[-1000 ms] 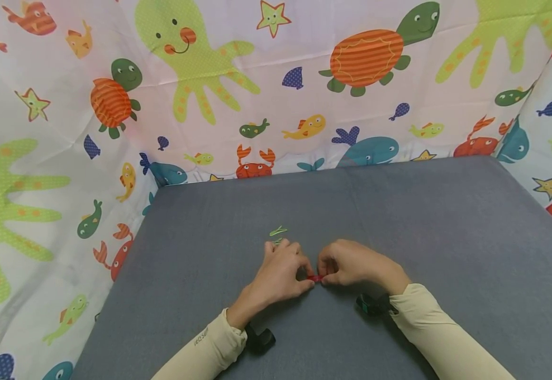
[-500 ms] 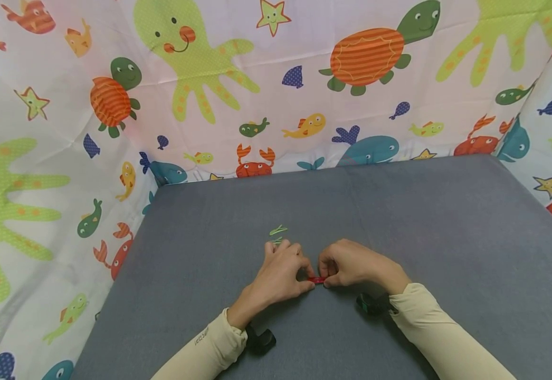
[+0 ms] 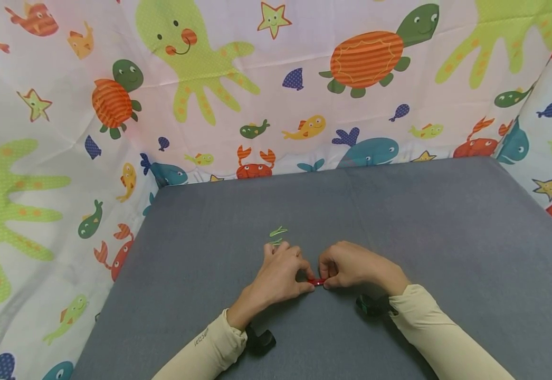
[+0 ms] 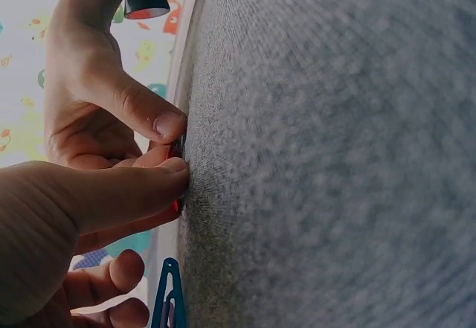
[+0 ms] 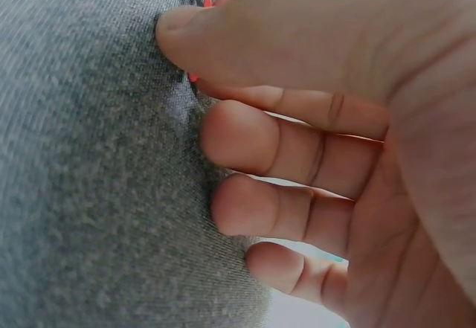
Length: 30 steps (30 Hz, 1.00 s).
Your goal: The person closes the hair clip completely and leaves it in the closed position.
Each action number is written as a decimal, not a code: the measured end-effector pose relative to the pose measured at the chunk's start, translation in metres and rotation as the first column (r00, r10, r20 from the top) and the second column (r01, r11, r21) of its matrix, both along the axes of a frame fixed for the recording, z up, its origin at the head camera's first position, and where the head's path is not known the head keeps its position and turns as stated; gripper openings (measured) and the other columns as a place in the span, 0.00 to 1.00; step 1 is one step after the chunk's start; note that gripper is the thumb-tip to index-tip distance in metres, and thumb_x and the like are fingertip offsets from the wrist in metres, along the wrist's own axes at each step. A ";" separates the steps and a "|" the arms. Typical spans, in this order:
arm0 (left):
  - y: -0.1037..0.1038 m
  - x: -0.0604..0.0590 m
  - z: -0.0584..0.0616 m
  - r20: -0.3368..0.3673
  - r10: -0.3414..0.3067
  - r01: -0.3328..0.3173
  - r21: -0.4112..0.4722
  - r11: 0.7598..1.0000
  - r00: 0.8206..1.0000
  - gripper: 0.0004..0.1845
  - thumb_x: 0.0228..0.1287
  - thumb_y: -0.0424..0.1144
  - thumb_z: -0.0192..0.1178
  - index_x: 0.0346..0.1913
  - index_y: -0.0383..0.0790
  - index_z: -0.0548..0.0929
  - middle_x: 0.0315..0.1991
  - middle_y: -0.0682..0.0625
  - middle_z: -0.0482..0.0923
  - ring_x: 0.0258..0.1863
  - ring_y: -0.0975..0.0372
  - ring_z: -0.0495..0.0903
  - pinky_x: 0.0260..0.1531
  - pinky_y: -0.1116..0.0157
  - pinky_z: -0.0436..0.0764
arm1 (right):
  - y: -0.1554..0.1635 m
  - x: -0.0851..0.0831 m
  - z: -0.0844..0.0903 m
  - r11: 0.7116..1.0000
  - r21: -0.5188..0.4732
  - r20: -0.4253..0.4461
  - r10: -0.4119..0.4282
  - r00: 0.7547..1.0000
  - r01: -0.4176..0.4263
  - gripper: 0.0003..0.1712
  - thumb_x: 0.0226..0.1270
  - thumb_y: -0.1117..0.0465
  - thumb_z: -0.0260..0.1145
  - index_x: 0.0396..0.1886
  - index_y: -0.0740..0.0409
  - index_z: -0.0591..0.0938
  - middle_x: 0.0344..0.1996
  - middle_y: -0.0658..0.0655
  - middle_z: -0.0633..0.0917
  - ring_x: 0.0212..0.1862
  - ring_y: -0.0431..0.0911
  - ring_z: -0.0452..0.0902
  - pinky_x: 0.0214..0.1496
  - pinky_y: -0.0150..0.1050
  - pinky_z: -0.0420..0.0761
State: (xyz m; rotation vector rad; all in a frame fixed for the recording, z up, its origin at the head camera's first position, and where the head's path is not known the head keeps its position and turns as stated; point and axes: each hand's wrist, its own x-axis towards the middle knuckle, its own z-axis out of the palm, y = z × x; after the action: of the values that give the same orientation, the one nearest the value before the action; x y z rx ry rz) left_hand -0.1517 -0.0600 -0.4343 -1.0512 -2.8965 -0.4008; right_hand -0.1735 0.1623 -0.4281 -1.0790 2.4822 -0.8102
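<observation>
A small red snap hair clip (image 3: 317, 282) lies low over the grey tabletop between both hands. My left hand (image 3: 283, 272) pinches its left end between thumb and forefinger. The right hand (image 3: 359, 266) pinches the other end the same way, thumb nearest me. In the left wrist view, red edges of the clip (image 4: 177, 205) show by the fingertips, most of it hidden behind them. The right wrist view shows a sliver of the red clip (image 5: 207, 1) by the right thumb (image 5: 182, 27), with the other fingers loosely bent beside it.
Thin light-green clips (image 3: 278, 231) lie just beyond the left fingers. A blue snap clip (image 4: 169, 294) shows beneath the left hand's lower fingers in the left wrist view. The grey table (image 3: 399, 211) is backed by a curtain (image 3: 295, 105) printed with sea animals.
The red clip has shifted slightly towards me and to the right, and a bit more of it shows between the fingertips. Both hands have hardly moved and keep their pinch.
</observation>
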 end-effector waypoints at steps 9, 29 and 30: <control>0.001 0.001 0.001 0.005 0.002 -0.002 -0.007 1.000 1.000 0.09 0.51 0.56 0.77 0.35 0.63 0.92 0.34 0.59 0.78 0.33 0.66 0.61 0.40 0.58 0.52 | 0.001 0.000 0.000 1.000 0.012 0.013 -0.007 1.000 0.007 0.10 0.56 0.62 0.78 0.24 0.46 0.84 0.20 0.40 0.81 0.22 0.30 0.72 0.28 0.29 0.74; 0.000 0.003 0.000 0.003 -0.003 0.003 -0.002 1.000 1.000 0.09 0.52 0.56 0.77 0.35 0.63 0.92 0.34 0.59 0.77 0.33 0.65 0.61 0.40 0.58 0.51 | 0.001 0.002 0.001 1.000 0.006 0.013 0.000 1.000 0.000 0.10 0.57 0.63 0.78 0.25 0.47 0.84 0.20 0.40 0.81 0.23 0.30 0.72 0.28 0.29 0.74; 0.000 0.003 0.000 0.000 -0.003 0.003 -0.001 1.000 1.000 0.09 0.52 0.56 0.77 0.35 0.63 0.92 0.34 0.59 0.77 0.34 0.65 0.61 0.40 0.58 0.51 | 0.001 0.002 0.000 1.000 0.006 0.013 0.000 1.000 0.000 0.10 0.57 0.62 0.78 0.25 0.47 0.84 0.20 0.40 0.81 0.23 0.30 0.72 0.28 0.29 0.74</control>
State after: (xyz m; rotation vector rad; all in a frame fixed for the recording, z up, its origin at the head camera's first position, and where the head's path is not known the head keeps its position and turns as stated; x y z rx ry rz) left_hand -0.1491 -0.0597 -0.4340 -1.0553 -2.8962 -0.3997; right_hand -0.1717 0.1631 -0.4277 -1.0683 2.4726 -0.8068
